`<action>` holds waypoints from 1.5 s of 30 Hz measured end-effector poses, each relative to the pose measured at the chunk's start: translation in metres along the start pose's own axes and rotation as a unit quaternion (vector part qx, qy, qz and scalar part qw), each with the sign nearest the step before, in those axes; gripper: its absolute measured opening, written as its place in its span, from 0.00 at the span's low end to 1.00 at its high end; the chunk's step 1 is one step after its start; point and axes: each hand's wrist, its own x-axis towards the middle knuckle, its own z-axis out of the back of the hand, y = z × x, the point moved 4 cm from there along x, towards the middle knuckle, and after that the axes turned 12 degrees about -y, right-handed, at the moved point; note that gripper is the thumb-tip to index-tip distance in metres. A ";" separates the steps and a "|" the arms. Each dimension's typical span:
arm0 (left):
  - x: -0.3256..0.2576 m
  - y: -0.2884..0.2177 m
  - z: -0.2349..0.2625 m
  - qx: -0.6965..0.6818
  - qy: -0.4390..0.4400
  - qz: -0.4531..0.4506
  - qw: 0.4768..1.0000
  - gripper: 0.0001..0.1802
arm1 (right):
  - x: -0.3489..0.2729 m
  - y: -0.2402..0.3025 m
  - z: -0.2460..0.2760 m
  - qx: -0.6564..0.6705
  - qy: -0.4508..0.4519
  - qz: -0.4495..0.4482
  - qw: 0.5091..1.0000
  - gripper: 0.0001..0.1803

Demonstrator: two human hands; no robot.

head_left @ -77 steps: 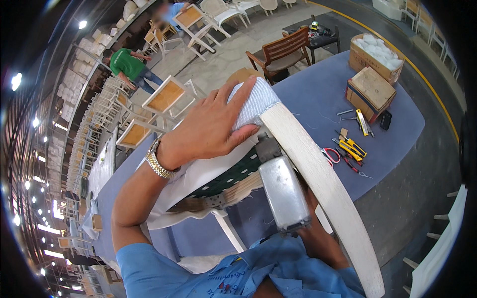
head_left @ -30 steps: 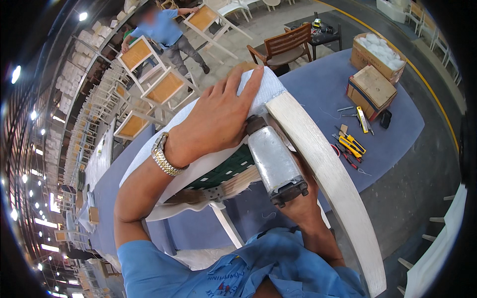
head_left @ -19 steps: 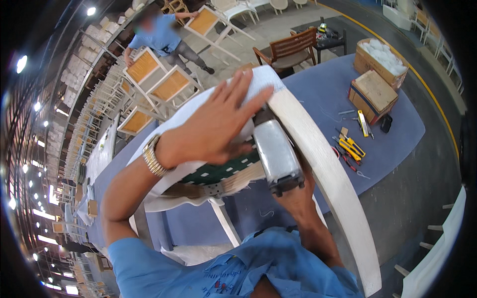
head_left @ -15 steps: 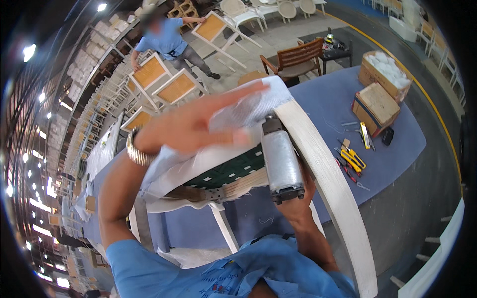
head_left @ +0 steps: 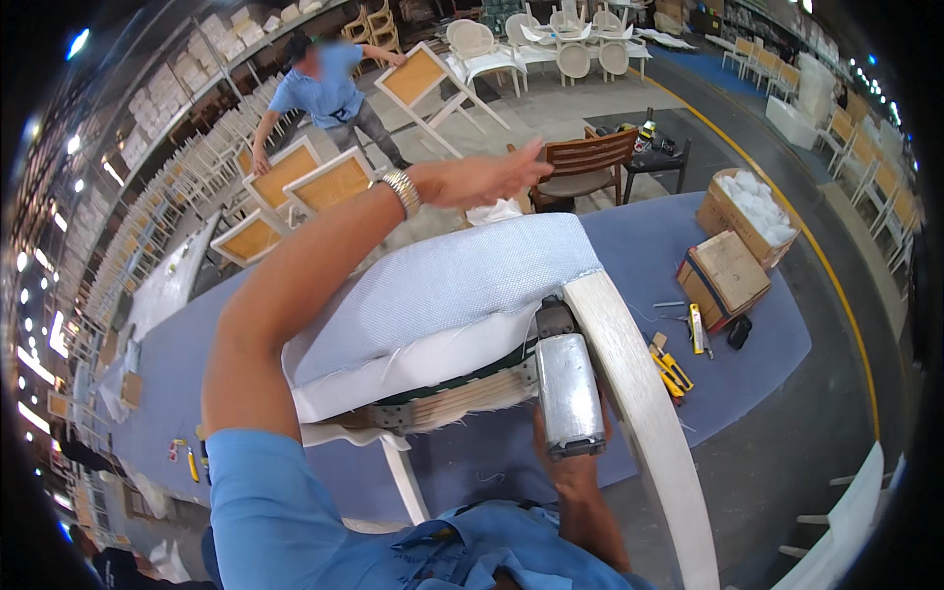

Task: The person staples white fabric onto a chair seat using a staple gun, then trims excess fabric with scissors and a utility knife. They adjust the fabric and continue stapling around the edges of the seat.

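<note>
A chair frame with pale wooden legs (head_left: 639, 393) lies tipped on the blue-covered table, its seat wrapped in light grey-white woven fabric (head_left: 462, 265). My right hand (head_left: 562, 457) is wrapped round a pneumatic staple gun (head_left: 568, 388), partly hidden beneath its silver body. The gun's dark nose touches or almost touches the fabric edge beside the wooden leg. Beyond the seat's far edge, my left hand (head_left: 482, 180) reaches out with fingers extended and nothing in them. Under the fabric's loose white edge, dark green webbing and a raw wooden rail (head_left: 462, 393) show.
On the blue table (head_left: 649, 226) lie yellow cutters (head_left: 674, 369) and other hand tools. Two cardboard boxes (head_left: 723, 275) stand at its right end. Past the table are a brown wooden chair (head_left: 587, 162) and a co-worker (head_left: 324, 88) handling chair frames with tan panels.
My left hand has moved from over the seat fabric up and away to its far side. The seat and staple gun sit lower in view. The right hand still grips the gun.
</note>
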 end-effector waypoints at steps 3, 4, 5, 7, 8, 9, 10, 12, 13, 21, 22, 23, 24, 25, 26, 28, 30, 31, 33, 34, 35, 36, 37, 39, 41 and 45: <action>0.017 -0.038 0.026 -0.020 -0.115 -0.118 0.986 0.55 | -0.010 -0.017 -0.002 0.001 0.023 0.002 1.000 0.13; 0.026 -0.055 0.037 -0.055 -0.170 -0.160 0.971 0.54 | -0.010 -0.022 -0.002 0.000 0.020 0.016 1.000 0.12; 0.025 -0.061 0.047 -0.087 -0.229 -0.194 0.950 0.53 | -0.011 -0.024 -0.004 0.005 0.021 0.030 0.999 0.11; 0.019 -0.059 0.048 -0.044 -0.285 -0.254 0.923 0.49 | -0.009 -0.023 -0.005 0.013 0.022 0.065 0.998 0.11; 0.028 -0.060 0.043 -0.029 -0.300 -0.293 0.908 0.48 | -0.004 -0.023 -0.001 0.006 0.017 0.076 0.997 0.11; 0.025 -0.031 0.021 0.099 -0.235 -0.387 0.886 0.46 | -0.009 -0.023 -0.004 0.021 0.020 0.081 0.996 0.11; 0.028 -0.034 0.001 0.091 -0.194 -0.356 0.910 0.46 | -0.005 -0.025 -0.004 0.013 0.016 0.083 0.996 0.11; 0.009 -0.057 -0.027 0.084 -0.124 -0.280 0.948 0.46 | -0.002 -0.022 -0.006 0.014 0.017 0.085 0.996 0.12; 0.014 -0.071 -0.012 0.069 -0.158 -0.283 0.943 0.47 | 0.005 -0.022 -0.004 0.002 0.012 0.083 0.996 0.12; 0.001 -0.070 -0.005 0.016 -0.202 -0.315 0.927 0.50 | 0.010 -0.018 -0.011 0.018 0.009 0.068 0.997 0.13; 0.003 -0.071 0.009 0.004 -0.235 -0.317 0.919 0.50 | 0.010 -0.018 -0.010 0.017 0.008 0.070 0.997 0.13; 0.001 -0.071 0.024 -0.004 -0.270 -0.315 0.910 0.51 | 0.010 -0.015 -0.010 0.020 0.008 0.068 0.997 0.14; 0.005 -0.067 0.025 0.010 -0.263 -0.288 0.921 0.50 | 0.010 -0.016 -0.010 0.024 0.005 0.065 0.998 0.14; 0.011 -0.056 0.024 0.021 -0.258 -0.263 0.930 0.49 | 0.011 -0.016 -0.011 0.026 0.005 0.065 0.998 0.14; 0.016 -0.047 0.022 0.031 -0.252 -0.238 0.937 0.48 | 0.011 -0.017 -0.012 0.025 0.002 0.064 0.998 0.14; 0.026 -0.029 0.000 0.029 -0.165 -0.178 0.970 0.52 | 0.012 -0.017 -0.012 0.027 0.000 0.061 0.998 0.14; 0.028 -0.017 -0.026 0.016 -0.080 -0.122 0.989 0.53 | 0.013 -0.013 -0.011 0.034 0.002 0.057 0.998 0.15; 0.028 -0.019 -0.035 0.002 -0.054 -0.098 0.994 0.52 | 0.015 -0.013 -0.010 0.033 0.000 0.055 0.998 0.15; 0.026 -0.024 -0.047 -0.024 -0.003 -0.048 0.999 0.51 | 0.018 -0.011 -0.008 0.032 -0.002 0.053 0.998 0.15; 0.019 -0.029 -0.049 -0.014 -0.008 -0.055 0.998 0.49 | 0.019 -0.007 -0.008 0.037 0.000 0.049 0.998 0.16; 0.012 -0.036 -0.049 -0.005 -0.012 -0.062 0.998 0.47 | 0.020 -0.005 -0.008 0.041 0.002 0.047 0.998 0.16; 0.007 -0.043 -0.050 0.005 -0.016 -0.069 0.997 0.46 | 0.021 -0.002 -0.008 0.043 0.004 0.044 0.998 0.16; 0.004 -0.051 -0.053 0.063 -0.029 -0.114 0.991 0.44 | 0.022 0.000 -0.008 0.043 0.005 0.043 0.998 0.16; -0.003 -0.066 -0.059 0.176 -0.054 -0.204 0.962 0.41 | 0.025 0.003 -0.007 0.042 0.005 0.038 0.998 0.17; -0.015 -0.081 -0.064 0.212 -0.089 -0.245 0.942 0.39 | 0.029 0.006 -0.007 0.046 0.010 0.037 0.998 0.17; -0.037 -0.100 -0.082 0.268 -0.122 -0.295 0.909 0.37 | 0.032 0.011 -0.004 0.049 0.015 0.031 0.998 0.18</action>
